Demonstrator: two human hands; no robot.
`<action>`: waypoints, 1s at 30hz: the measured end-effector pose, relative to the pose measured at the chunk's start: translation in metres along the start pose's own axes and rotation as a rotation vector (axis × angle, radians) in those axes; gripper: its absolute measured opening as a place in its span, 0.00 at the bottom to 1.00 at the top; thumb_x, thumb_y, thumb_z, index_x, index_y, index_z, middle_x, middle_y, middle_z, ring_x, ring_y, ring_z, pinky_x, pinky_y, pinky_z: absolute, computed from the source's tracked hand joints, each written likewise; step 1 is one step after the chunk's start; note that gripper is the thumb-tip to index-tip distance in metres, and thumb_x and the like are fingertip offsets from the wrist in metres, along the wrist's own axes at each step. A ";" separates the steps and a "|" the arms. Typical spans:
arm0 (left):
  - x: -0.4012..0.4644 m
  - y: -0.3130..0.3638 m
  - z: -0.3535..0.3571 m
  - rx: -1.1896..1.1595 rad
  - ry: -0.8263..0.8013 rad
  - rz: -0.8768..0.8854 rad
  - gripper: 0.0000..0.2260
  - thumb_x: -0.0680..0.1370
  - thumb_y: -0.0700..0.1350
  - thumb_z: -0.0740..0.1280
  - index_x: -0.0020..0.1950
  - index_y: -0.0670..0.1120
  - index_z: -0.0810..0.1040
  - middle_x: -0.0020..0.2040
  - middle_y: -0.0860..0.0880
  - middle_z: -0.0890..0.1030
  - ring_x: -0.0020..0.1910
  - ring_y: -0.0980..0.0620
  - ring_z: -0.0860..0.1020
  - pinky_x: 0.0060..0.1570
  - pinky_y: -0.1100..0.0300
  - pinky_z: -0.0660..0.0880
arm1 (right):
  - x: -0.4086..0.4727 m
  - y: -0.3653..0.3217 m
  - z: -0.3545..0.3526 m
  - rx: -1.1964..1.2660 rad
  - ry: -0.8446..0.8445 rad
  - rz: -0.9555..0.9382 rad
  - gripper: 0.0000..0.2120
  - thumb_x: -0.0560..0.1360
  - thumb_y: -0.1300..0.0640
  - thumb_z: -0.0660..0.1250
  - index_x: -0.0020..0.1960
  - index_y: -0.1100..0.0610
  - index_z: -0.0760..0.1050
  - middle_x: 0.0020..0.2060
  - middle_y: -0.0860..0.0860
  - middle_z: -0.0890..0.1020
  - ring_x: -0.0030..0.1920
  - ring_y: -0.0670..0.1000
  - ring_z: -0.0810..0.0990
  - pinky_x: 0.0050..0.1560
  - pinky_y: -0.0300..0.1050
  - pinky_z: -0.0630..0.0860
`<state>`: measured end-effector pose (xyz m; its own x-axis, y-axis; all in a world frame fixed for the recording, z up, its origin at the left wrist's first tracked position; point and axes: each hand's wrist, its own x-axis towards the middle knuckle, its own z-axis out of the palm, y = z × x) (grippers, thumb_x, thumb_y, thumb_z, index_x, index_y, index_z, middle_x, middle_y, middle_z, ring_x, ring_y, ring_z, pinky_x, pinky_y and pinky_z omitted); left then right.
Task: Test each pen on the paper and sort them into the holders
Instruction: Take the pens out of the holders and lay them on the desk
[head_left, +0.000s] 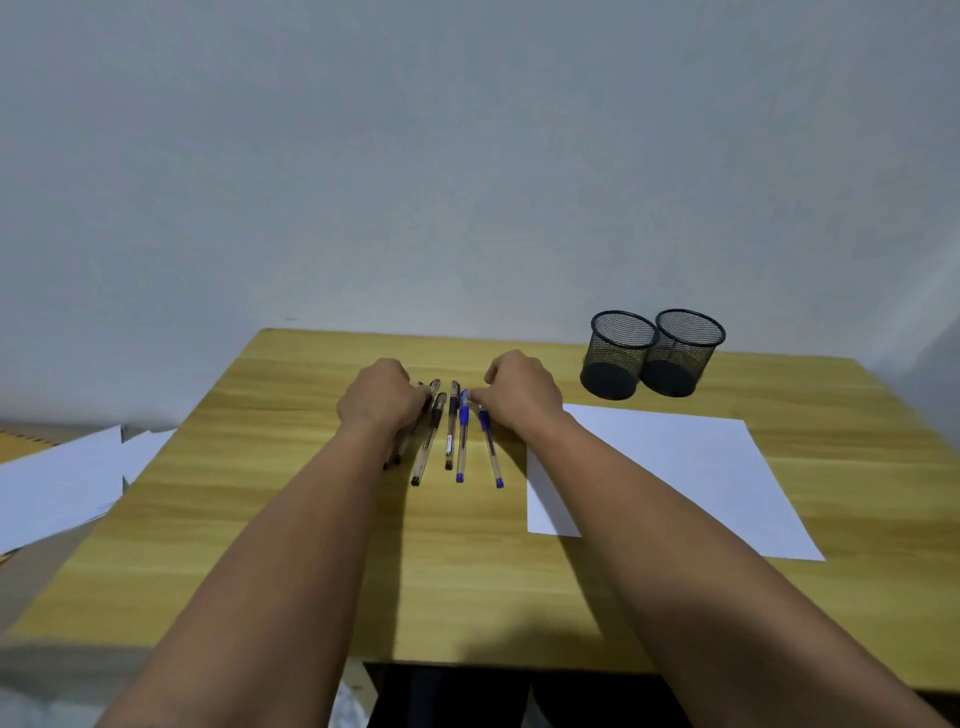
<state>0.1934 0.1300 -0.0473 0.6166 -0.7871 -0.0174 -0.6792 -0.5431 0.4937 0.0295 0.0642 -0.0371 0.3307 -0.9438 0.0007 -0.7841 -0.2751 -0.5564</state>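
Both bare forearms stretch out over the desk, hands side by side with a small gap between them. The left hand (382, 395) sits knuckles up, fingers curled down onto the far ends of the dark pens (427, 441), covering two or three of them; whether it actually grips one, I cannot tell. The right hand (522, 392) is curled too, fingertips pinching at the top of a blue pen (462, 436), right by its cap end.

The pens lie in a loose fan, slim clear-barrelled sticks pointing back toward the person: brownish-black ones on the left, and a second blue pen (491, 452) angling away on the right, its top under the right hand.

Out to the right, a plain white sheet of paper (675, 467) lies flat, partly crossed by the right forearm. Beyond it, at the far right of the table, stand two black wire-mesh holders (621, 353), round cups touching side by side, upright.

The table (311, 374) is smooth pale wood with a streaky grain. More white sheets (62, 478) lie off its left edge, on a lower surface. Behind it all, a flat grey wall (467, 156).
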 end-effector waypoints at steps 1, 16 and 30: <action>0.000 -0.003 -0.001 -0.003 -0.002 -0.002 0.16 0.76 0.57 0.70 0.58 0.48 0.79 0.53 0.48 0.82 0.49 0.45 0.78 0.48 0.53 0.74 | 0.000 -0.003 -0.001 0.000 0.010 -0.016 0.14 0.76 0.50 0.78 0.55 0.58 0.83 0.46 0.51 0.82 0.50 0.57 0.82 0.48 0.49 0.80; 0.006 -0.033 -0.012 -0.136 -0.038 0.029 0.04 0.75 0.48 0.71 0.39 0.52 0.80 0.45 0.50 0.83 0.47 0.45 0.81 0.51 0.48 0.81 | -0.007 -0.052 0.026 -0.136 -0.144 -0.047 0.17 0.73 0.55 0.77 0.38 0.55 0.69 0.36 0.51 0.76 0.40 0.57 0.78 0.29 0.43 0.66; -0.010 -0.023 -0.035 -0.210 0.032 0.200 0.17 0.77 0.42 0.67 0.66 0.49 0.78 0.59 0.49 0.82 0.55 0.47 0.79 0.56 0.53 0.77 | -0.016 -0.062 -0.011 0.101 -0.159 0.010 0.12 0.74 0.51 0.72 0.37 0.56 0.75 0.34 0.52 0.86 0.38 0.56 0.87 0.41 0.49 0.83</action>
<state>0.2171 0.1606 -0.0282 0.4929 -0.8612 0.1242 -0.6933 -0.3024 0.6541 0.0671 0.0947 0.0062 0.4083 -0.9032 -0.1326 -0.7336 -0.2382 -0.6365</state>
